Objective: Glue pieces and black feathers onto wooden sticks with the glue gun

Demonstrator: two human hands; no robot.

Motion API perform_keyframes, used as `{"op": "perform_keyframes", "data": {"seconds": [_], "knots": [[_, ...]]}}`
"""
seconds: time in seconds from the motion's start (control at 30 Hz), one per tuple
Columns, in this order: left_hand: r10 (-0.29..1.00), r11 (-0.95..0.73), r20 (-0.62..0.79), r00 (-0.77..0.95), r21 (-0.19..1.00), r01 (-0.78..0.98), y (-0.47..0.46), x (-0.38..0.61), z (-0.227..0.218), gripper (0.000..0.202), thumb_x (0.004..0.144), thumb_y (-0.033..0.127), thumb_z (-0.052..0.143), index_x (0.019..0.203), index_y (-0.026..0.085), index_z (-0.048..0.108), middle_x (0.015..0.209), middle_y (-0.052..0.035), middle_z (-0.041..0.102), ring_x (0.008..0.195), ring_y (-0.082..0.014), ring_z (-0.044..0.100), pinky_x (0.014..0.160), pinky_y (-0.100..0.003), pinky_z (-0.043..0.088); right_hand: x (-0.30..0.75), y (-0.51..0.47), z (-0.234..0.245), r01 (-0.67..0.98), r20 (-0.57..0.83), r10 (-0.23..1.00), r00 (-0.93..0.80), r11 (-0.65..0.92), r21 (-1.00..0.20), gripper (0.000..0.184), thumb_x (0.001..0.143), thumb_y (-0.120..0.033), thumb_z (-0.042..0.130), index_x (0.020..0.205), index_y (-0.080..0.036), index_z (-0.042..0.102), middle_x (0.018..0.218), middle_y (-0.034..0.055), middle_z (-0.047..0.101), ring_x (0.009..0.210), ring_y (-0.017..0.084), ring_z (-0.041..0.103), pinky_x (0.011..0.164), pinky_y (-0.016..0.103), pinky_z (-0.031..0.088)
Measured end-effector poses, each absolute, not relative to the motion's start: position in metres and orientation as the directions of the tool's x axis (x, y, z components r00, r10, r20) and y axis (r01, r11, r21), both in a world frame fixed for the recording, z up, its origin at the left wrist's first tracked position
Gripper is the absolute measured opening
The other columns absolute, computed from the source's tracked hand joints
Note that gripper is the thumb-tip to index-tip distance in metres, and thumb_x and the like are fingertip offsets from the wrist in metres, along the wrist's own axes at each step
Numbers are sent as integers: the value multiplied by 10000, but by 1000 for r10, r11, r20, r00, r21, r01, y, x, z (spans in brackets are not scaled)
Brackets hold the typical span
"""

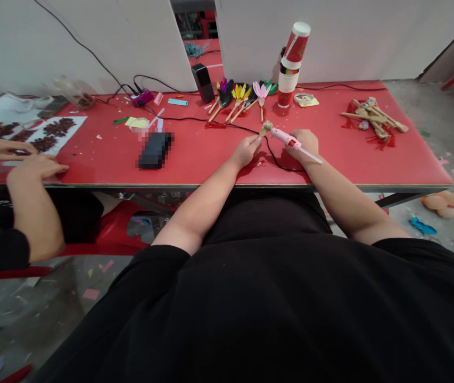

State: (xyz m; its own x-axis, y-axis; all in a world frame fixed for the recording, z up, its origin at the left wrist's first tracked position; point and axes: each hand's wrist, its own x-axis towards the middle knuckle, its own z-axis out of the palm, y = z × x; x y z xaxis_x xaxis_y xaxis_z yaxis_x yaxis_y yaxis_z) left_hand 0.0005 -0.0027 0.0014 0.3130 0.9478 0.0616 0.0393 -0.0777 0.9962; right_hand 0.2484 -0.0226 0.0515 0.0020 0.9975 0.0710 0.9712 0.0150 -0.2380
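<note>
Near the table's front edge, my left hand [247, 151] pinches a small tan stick-like piece [265, 128] with a knobbly, wrapped-looking head. My right hand [305, 142] is closed around a pink glue gun [286, 138], with a pale glue stick poking out of its back. The gun's nozzle is at the head of the tan piece; whether they touch I cannot tell. Behind my hands lie several feather-topped sticks, among them one with yellow feathers [241, 93] and one with pink feathers [262, 91]. To the right is a pile of tan sticks [376, 118] with red tassels.
Stacked paper cups [292, 64] stand at the back beside a tape roll [305, 99]. A black cord [277, 157] crosses the red table [198, 154]. A dark blurred box [155, 150] lies left. Another person's hands [37, 165] work near dark red pieces [57, 127] at far left.
</note>
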Motion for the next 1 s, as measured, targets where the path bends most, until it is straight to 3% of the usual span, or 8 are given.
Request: {"op": "perform_keyframes", "data": {"seconds": [0.27, 0.57, 1.0], "knots": [[950, -69, 54, 306, 997, 36, -3, 0, 2, 647, 1194, 604, 815, 801, 259, 433, 679, 36, 451, 585, -110, 374, 585, -273, 279, 249, -20, 49, 967, 79, 997, 16, 4, -256, 229, 1053, -260, 795, 1227, -244, 943, 1210, 175, 936, 1200, 428, 856, 940, 437, 626], [952, -62, 50, 302, 998, 30, -5, 1, 5, 648, 1193, 621, 813, 813, 266, 427, 674, 40, 452, 584, -109, 365, 575, -274, 284, 249, -21, 50, 968, 78, 997, 12, 8, -249, 216, 1051, -206, 792, 1216, -230, 930, 1264, 168, 949, 1212, 412, 878, 939, 407, 603], [946, -68, 57, 319, 997, 24, 0, 1, -1, 662, 1212, 639, 781, 814, 267, 405, 686, 42, 409, 591, -117, 359, 575, -295, 285, 251, -18, 48, 968, 76, 997, 16, 3, -250, 213, 1021, -244, 780, 1183, -248, 919, 1212, 171, 927, 1202, 429, 839, 922, 433, 593]]}}
